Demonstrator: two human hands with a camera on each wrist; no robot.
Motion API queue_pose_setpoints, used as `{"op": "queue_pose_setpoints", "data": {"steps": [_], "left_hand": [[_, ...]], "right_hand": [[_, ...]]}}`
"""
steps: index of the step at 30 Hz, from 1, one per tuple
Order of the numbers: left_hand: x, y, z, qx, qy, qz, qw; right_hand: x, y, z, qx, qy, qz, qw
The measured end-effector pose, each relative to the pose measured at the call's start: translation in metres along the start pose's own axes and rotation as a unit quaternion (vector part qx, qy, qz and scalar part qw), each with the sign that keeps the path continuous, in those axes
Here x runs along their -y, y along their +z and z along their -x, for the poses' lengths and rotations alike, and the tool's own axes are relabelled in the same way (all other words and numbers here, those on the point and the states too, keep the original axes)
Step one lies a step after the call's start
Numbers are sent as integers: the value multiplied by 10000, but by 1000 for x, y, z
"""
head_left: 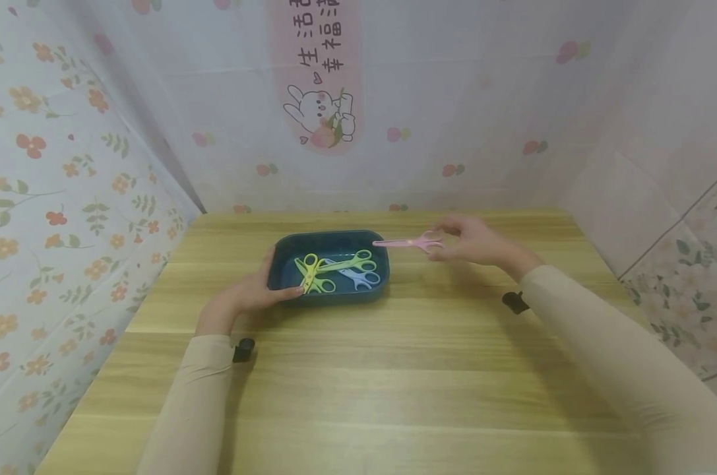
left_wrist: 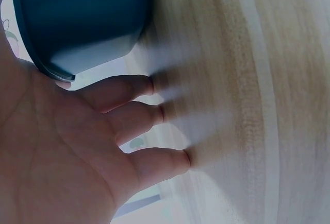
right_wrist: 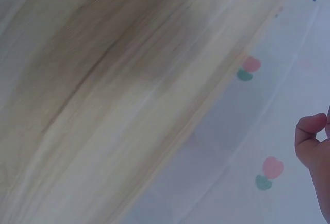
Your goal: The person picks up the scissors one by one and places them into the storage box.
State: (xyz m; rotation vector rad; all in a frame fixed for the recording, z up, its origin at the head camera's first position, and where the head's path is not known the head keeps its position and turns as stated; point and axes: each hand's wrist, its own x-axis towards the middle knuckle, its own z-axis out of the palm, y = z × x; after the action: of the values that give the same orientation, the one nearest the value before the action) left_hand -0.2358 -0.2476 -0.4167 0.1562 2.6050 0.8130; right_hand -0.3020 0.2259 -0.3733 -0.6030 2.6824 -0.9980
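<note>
A dark teal box stands on the table, holding yellow-and-green scissors, light green scissors and blue scissors. My left hand grips the box's left end, thumb along the front rim. In the left wrist view, three fingers of that hand reach down to the tabletop beside the box wall. Pink scissors are pinched by the handle loops in my right hand, blades pointing left over the box's right rim. The right wrist view catches only part of this hand, with the scissors out of frame.
The wooden table ends at a patterned curtain behind the box. A floral cloth hangs along the left side. Small black pieces show at both wrists.
</note>
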Motion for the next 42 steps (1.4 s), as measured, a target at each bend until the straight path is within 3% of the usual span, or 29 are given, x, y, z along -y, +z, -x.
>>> {"op": "queue_pose_setpoints", "data": {"steps": [11, 24, 31, 42], "left_hand": [[1, 1, 1, -49, -20, -189, 9998], [1, 2, 1, -78, -109, -232, 9996], [1, 2, 2, -72, -69, -246, 9996], [-1, 1, 2, -94, -28, -241, 9997]], "right_hand": [[32, 12, -14, 27, -455, 367, 9983], [62, 30, -35, 338, -688, 421, 9962], [76, 42, -45, 514, -1037, 610, 9914], [90, 62, -56, 783, -1008, 983, 9869]]}}
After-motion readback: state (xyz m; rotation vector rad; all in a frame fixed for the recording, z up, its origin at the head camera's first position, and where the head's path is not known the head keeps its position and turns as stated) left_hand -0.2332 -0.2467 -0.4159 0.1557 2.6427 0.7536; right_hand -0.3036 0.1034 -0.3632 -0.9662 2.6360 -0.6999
